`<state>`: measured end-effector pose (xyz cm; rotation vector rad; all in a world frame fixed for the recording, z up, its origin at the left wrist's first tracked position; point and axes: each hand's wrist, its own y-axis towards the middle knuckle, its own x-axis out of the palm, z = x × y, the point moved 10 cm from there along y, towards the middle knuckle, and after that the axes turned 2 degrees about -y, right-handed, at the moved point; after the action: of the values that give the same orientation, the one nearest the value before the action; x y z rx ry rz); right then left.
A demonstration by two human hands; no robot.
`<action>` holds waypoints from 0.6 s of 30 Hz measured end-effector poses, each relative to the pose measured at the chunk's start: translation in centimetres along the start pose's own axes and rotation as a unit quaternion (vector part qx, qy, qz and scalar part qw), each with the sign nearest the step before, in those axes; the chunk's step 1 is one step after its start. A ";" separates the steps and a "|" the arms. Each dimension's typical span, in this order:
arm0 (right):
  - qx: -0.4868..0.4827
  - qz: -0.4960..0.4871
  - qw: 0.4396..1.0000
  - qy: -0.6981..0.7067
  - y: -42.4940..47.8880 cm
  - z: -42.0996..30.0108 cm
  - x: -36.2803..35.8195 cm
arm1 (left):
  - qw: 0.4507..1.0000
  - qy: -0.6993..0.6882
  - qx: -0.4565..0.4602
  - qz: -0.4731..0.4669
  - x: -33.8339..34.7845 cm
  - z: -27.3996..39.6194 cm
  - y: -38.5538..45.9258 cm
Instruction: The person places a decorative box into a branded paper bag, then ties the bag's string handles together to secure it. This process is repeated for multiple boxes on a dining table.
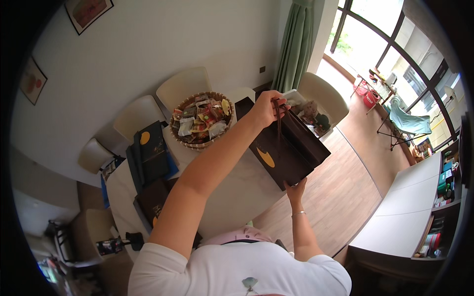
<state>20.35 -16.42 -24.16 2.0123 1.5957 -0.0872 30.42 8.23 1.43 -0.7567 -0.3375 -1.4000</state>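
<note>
A dark brown paper gift bag [296, 162] with a yellow oval on its side lies tilted in front of me, over the table's right edge. My left hand [269, 107] grips its cord handles at the upper end. Against the bag's lower end rests my right hand [296, 188], thumb and fingers spread around the corner, partly hidden by the bag. Left of the bag stands a round woven basket [174, 135] full of wrapped snacks. Further left lie black gift bags [153, 155] with a yellow circle, and another brown bag [153, 199] is partly behind my left arm.
Cream chairs [185, 83] line the wall side of the marble-look table [237, 199]. Beyond the held bag, a chair [326, 96] carries a white container [290, 97] with packets. A phone on a stand [111, 246] is at the lower left. White cabinets [400, 218] stand right.
</note>
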 end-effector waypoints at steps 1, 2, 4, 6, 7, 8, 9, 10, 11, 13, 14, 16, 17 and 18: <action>0.001 0.004 1.000 -0.013 0.2 0.0 0.1 | 1.000 0.001 0.005 0.000 0.1 0.4 0.0; 0.002 0.008 1.000 -0.025 0.4 -0.1 0.1 | 1.000 0.003 0.005 0.001 0.2 0.6 0.2; 0.007 0.014 0.999 -0.053 0.6 0.4 0.1 | 1.000 0.004 0.004 0.001 0.6 0.7 0.5; 0.016 0.018 0.997 -0.078 0.8 0.8 0.2 | 1.000 0.002 0.004 0.010 0.8 0.7 0.5; 0.019 0.027 0.996 -0.084 1.0 1.1 0.0 | 1.000 0.002 0.004 0.014 0.9 0.6 0.4; 0.023 0.035 0.995 -0.090 1.2 1.3 -0.2 | 1.000 -0.001 -0.002 0.017 0.9 0.5 0.3; 0.025 0.045 0.994 -0.093 1.5 1.5 -0.1 | 1.000 -0.001 -0.005 0.021 0.8 0.7 0.3; 0.019 0.053 0.993 -0.108 1.7 1.6 -0.2 | 1.000 -0.001 -0.009 0.024 0.7 0.8 0.3; 0.012 0.061 0.990 -0.123 1.9 1.7 -0.4 | 1.000 0.004 -0.013 0.020 0.8 0.8 0.2; 0.015 0.075 0.990 -0.119 1.8 1.5 -0.5 | 0.999 0.016 -0.020 0.020 0.7 0.8 -0.3; 0.024 0.085 0.991 -0.100 1.6 1.7 -0.8 | 0.999 0.022 -0.020 0.026 0.6 0.8 -0.6; -0.007 0.096 0.989 -0.110 1.2 1.2 -1.6 | 0.999 0.017 -0.019 0.023 0.0 0.4 -0.6; 0.041 0.070 0.993 -0.090 1.1 2.2 -1.3 | 0.999 0.015 -0.018 0.022 -0.2 0.2 -0.6; 0.089 0.040 0.993 -0.071 1.1 2.4 -1.1 | 1.000 0.003 -0.022 0.014 -1.4 -0.2 0.0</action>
<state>21.71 -18.64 -25.35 2.1498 1.4596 -0.3452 30.16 9.18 0.41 -0.7902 -0.2901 -1.3864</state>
